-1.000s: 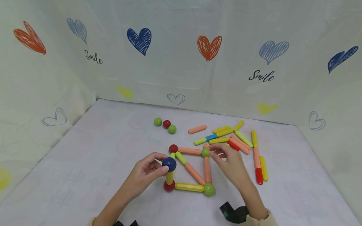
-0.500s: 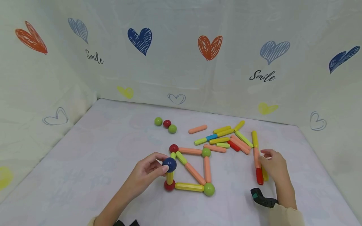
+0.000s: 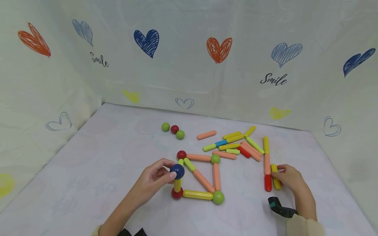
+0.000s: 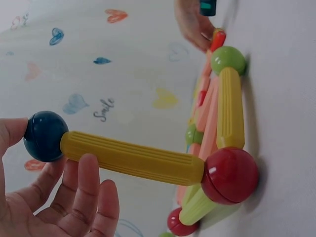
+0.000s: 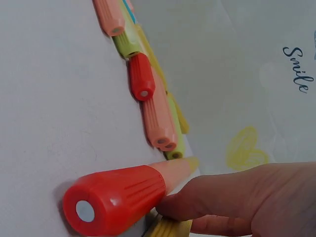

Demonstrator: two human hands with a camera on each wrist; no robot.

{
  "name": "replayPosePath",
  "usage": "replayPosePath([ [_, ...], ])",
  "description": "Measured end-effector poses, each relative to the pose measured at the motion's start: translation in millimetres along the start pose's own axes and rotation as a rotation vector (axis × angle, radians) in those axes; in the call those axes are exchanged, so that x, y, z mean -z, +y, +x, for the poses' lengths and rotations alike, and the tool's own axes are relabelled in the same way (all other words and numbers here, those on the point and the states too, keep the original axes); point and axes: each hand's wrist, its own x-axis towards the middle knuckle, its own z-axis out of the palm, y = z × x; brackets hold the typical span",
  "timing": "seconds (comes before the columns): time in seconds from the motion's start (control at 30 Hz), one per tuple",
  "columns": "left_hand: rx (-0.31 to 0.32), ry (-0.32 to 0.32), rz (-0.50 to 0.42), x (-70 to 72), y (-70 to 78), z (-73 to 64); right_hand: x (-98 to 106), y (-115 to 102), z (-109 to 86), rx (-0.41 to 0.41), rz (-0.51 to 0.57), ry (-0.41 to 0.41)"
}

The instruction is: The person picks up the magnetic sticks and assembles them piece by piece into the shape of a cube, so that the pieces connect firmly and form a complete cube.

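Note:
My left hand (image 3: 153,175) pinches a dark blue ball (image 3: 177,171) between thumb and fingers. Under the ball a ribbed yellow magnetic rod (image 4: 133,157) stands up from a red ball (image 4: 230,175), a corner of a flat four-sided frame. Peach rods (image 3: 198,158), a lying yellow rod (image 3: 198,195) and green balls (image 3: 218,197) form other parts of that frame, with a diagonal across it. Far to the right, my right hand (image 3: 292,180) pinches another yellow rod (image 3: 276,184) lying on the table, thumb and fingers on either side. Right beside it is a red rod (image 5: 113,202).
The red rod is in line with a peach rod (image 3: 267,164) and a yellow one (image 3: 266,145). Loose rods, including a blue one (image 3: 220,143), lie behind the frame. Two green balls and a red ball (image 3: 175,129) sit at the back. A heart-printed sheet (image 3: 189,65) hangs behind.
My right hand has moved from the frame's back green corner ball to the right and gripped the yellow rod. The red rod beside it shifted slightly left. My left hand stays on the blue ball.

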Motion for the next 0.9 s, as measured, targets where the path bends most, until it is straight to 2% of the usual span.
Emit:
replayPosePath([
  [0.27,-0.018,-0.009,0.010,1.2,-0.4,0.7,0.4,-4.0,-1.3,-0.026,-0.018,0.006],
  [0.47,-0.014,-0.004,0.026,0.6,0.8,0.6,1.0,-1.9,4.5,0.022,-0.024,0.090],
  [0.6,-0.013,-0.005,0.032,0.4,1.1,1.0,-6.3,15.0,28.1,0.146,-0.047,0.232],
  [0.67,-0.011,-0.004,0.037,0.3,1.1,1.6,-7.5,14.3,30.1,0.211,-0.029,0.268],
  [0.73,-0.006,-0.003,0.043,0.2,1.1,2.1,-8.0,5.3,21.3,0.277,-0.006,0.296],
  [0.8,-0.005,-0.004,0.047,0.3,1.2,2.4,-4.9,-16.9,-1.2,0.328,0.033,0.289],
  [0.83,-0.003,-0.005,0.049,0.4,1.2,2.5,-7.6,-16.4,1.7,0.366,0.050,0.303],
  [0.9,0.000,-0.005,0.052,0.8,1.1,2.9,-9.8,-29.2,-10.0,0.427,0.068,0.331],
])
